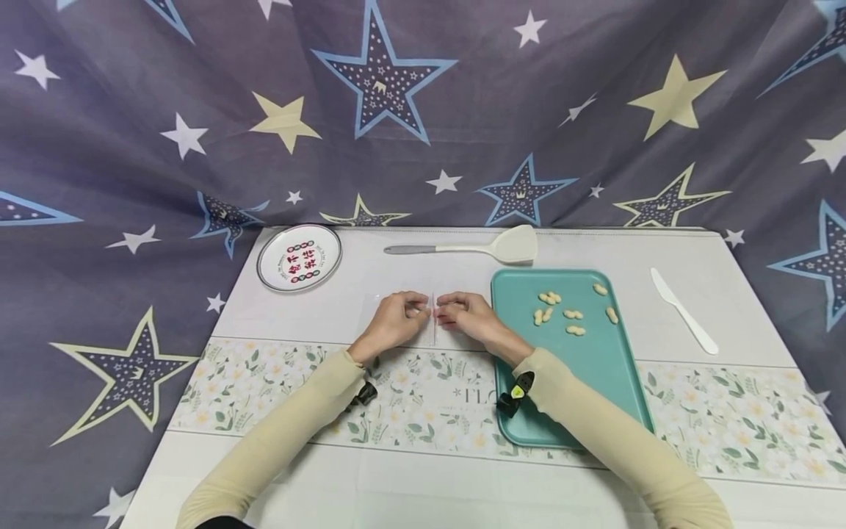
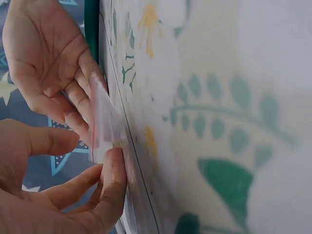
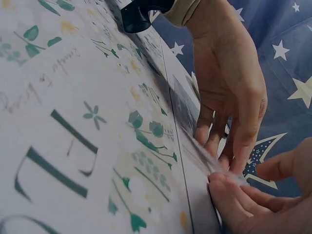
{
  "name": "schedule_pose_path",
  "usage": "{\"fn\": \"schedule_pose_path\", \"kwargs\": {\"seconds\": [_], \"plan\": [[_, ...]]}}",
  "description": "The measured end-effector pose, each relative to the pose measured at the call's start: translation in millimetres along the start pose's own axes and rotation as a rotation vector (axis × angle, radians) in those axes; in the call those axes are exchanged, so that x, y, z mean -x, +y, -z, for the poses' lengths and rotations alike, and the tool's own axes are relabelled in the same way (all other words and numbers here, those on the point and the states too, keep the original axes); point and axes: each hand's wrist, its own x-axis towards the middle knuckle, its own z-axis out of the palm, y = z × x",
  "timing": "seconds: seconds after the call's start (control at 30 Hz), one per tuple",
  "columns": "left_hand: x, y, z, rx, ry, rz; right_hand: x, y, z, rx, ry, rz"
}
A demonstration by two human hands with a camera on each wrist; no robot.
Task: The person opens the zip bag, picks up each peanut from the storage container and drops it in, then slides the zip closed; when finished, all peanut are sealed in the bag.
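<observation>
A clear plastic zip bag (image 2: 105,124) with a red line along its mouth lies on the table, its mouth raised between the two hands. In the head view my left hand (image 1: 396,319) is at the bag's left side and my right hand (image 1: 468,316) at its right. Fingers of the left hand (image 2: 73,187) touch the film, while its thumb stands apart. Fingers of the right hand (image 3: 263,197) also rest against the bag (image 3: 207,158), thumb away from them. Whether any fingers pinch the film between them is hard to see.
A teal tray (image 1: 595,389) with several peanuts (image 1: 573,314) is under the right forearm. Behind the hands lies a white spatula (image 1: 514,246) with a grey handle. A round plate (image 1: 330,257) sits at the back left, a white plastic knife (image 1: 684,312) at the right.
</observation>
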Motion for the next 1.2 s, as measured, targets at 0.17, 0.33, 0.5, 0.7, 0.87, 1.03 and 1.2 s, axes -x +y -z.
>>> {"fn": "schedule_pose_path", "kwargs": {"seconds": [0.17, 0.33, 0.5, 0.7, 0.87, 1.03, 1.2], "plan": [[-0.6, -3.0, -2.6, 0.031, -0.035, 0.027, -2.3, 3.5, -2.2, -0.011, -0.025, 0.006], [0.1, -3.5, -3.3, 0.033, -0.052, 0.027, -2.2, 5.3, -4.5, -0.023, -0.026, 0.014], [2.5, -3.8, -2.6, 0.026, -0.045, 0.032, -3.6, 6.3, -7.1, -0.058, -0.02, 0.0], [4.2, -4.3, -2.7, 0.057, -0.038, 0.033, -5.7, 5.6, -9.0, -0.049, 0.015, -0.013], [4.7, -2.5, -2.9, 0.077, -0.013, 0.009, -7.0, 4.5, -9.2, -0.05, 0.035, -0.005], [5.3, -0.7, -3.1, 0.123, 0.0, 0.004, -6.2, 3.5, -8.7, -0.03, 0.076, 0.028], [5.7, 1.4, -0.6, 0.178, -0.002, 0.001, -5.5, 3.0, -6.0, -0.024, 0.11, 0.046]]}}
